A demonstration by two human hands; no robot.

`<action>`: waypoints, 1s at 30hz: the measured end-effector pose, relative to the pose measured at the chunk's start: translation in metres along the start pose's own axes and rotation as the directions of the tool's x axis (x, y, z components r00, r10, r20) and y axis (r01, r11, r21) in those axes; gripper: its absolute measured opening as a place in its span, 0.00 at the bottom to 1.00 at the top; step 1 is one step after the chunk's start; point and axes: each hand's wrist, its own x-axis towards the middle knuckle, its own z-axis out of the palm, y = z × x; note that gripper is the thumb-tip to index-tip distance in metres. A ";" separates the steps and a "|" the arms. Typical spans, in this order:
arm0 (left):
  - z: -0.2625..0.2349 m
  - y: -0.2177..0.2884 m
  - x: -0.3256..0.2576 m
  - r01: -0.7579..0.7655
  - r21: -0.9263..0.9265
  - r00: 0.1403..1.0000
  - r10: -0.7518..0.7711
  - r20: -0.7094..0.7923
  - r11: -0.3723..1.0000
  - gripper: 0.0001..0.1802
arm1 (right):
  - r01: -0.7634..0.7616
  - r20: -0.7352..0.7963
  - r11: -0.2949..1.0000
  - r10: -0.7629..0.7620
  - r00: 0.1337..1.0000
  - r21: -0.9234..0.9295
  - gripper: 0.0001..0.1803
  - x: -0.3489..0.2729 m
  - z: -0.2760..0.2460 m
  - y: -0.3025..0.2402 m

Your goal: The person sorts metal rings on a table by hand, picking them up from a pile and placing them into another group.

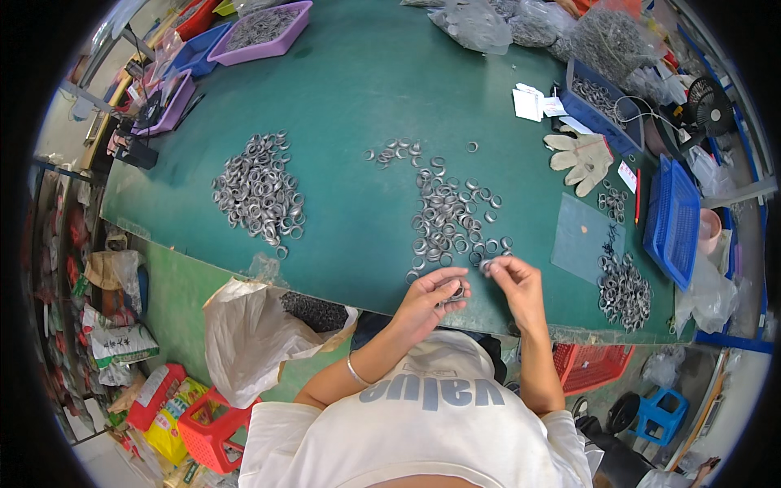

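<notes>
Over the near edge of the green table (pixel 350 106), my left hand (pixel 429 302) is closed around several grey metal rings (pixel 454 294). To its right, my right hand (pixel 519 285) pinches a single metal ring (pixel 486 266) between thumb and fingertips. Just beyond both hands spreads a loose pile of grey rings (pixel 443 215), with stray ones at its edges. A larger heap of rings (pixel 259 191) lies to the left. On the right, near the table's edge, sits a smaller heap of rings (pixel 625 293).
A white work glove (pixel 582 160), a blue basket (pixel 672 220) and a blue bin of parts (pixel 602 110) line the right side. Pink tray (pixel 260 37) stands far left; plastic bags (pixel 472 28) lie far right. An open sack (pixel 248 333) hangs below the front edge.
</notes>
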 end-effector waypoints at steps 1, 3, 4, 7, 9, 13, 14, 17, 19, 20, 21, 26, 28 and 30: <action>0.003 0.001 0.000 -0.011 0.005 1.000 0.011 -0.011 1.000 0.16 | -0.106 0.087 0.986 0.095 0.992 0.128 0.05 -0.006 0.002 -0.005; 0.009 0.007 -0.001 0.057 -0.005 0.998 -0.057 -0.015 0.998 0.17 | -0.094 0.146 0.992 0.081 0.986 0.084 0.06 -0.015 0.008 -0.008; 0.011 0.008 -0.002 0.088 -0.011 0.996 -0.088 -0.019 0.996 0.17 | 0.068 0.157 0.988 -0.046 0.987 -0.136 0.06 -0.015 0.010 -0.010; 0.006 0.000 -0.001 0.011 0.139 1.000 -0.010 -0.003 0.990 0.16 | 0.286 0.124 0.893 -0.258 0.958 -0.348 0.06 -0.012 0.012 -0.024; -0.002 0.002 0.000 0.074 0.099 0.997 -0.075 0.009 0.992 0.15 | 0.127 0.012 0.981 -0.126 0.992 -0.150 0.07 -0.004 0.007 -0.024; -0.006 0.005 -0.003 0.115 -0.031 0.991 -0.112 0.073 0.993 0.12 | 0.303 -0.019 0.509 -0.533 0.846 -0.806 0.09 0.027 -0.003 -0.008; -0.004 0.005 -0.003 0.112 -0.024 0.993 -0.111 0.045 0.993 0.12 | 0.292 -0.027 0.498 -0.539 0.842 -0.816 0.09 0.029 -0.002 -0.003; -0.002 0.002 -0.002 0.101 -0.031 0.995 -0.102 -0.019 0.994 0.13 | 0.288 -0.050 0.539 -0.526 0.849 -0.792 0.09 0.031 0.001 0.003; -0.006 -0.002 0.001 0.095 -0.063 0.995 -0.097 -0.026 0.993 0.14 | 0.301 -0.068 0.656 -0.475 0.878 -0.692 0.08 0.025 0.000 0.001; -0.008 -0.001 0.001 0.110 -0.063 0.994 -0.111 -0.008 0.992 0.14 | 0.294 -0.084 0.765 -0.412 0.907 -0.573 0.07 0.017 0.003 -0.008; -0.010 0.001 0.001 0.125 -0.061 0.992 -0.124 0.010 0.990 0.14 | 0.275 -0.090 0.855 -0.347 0.934 -0.441 0.06 0.009 0.010 -0.015; 0.011 0.013 -0.003 0.184 0.040 0.982 -0.185 0.026 0.982 0.16 | 0.333 0.080 0.897 -0.324 0.943 -0.289 0.08 -0.012 0.020 -0.012; 0.004 0.011 0.000 0.166 0.122 0.978 -0.179 0.105 0.979 0.15 | 0.387 0.151 0.842 -0.356 0.922 -0.377 0.09 -0.014 0.018 -0.019; -0.001 0.010 0.001 0.171 0.186 0.975 -0.193 0.107 0.968 0.13 | 0.397 0.264 0.842 -0.314 0.912 -0.367 0.08 -0.014 0.014 -0.028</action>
